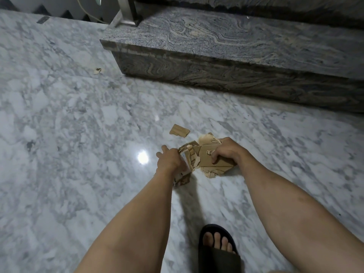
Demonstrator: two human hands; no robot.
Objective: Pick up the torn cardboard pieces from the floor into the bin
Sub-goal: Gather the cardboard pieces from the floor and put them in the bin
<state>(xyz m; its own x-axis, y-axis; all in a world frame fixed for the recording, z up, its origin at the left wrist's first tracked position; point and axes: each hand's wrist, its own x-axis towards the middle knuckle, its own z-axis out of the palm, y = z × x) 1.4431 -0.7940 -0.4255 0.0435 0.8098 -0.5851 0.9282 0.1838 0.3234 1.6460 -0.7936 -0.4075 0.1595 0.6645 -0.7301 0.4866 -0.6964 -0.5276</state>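
A heap of torn brown cardboard pieces (204, 158) lies on the white marble floor (78, 134) in the middle of the view. My left hand (170, 161) grips a bunch of torn pieces on the heap's left side; some hang below my wrist. My right hand (226, 152) presses down on a larger flat piece, fingers curled over it. A single loose piece (179, 130) rests just beyond the heap. A small scrap (97, 70) lies far off at the left near the step. No bin is in view.
A dark veined stone step (236, 56) runs across the back right, with a metal post (128, 10) at its corner. My foot in a dark slide sandal (217, 247) stands at the bottom. A bright lamp reflection (142, 157) glares left of my hands.
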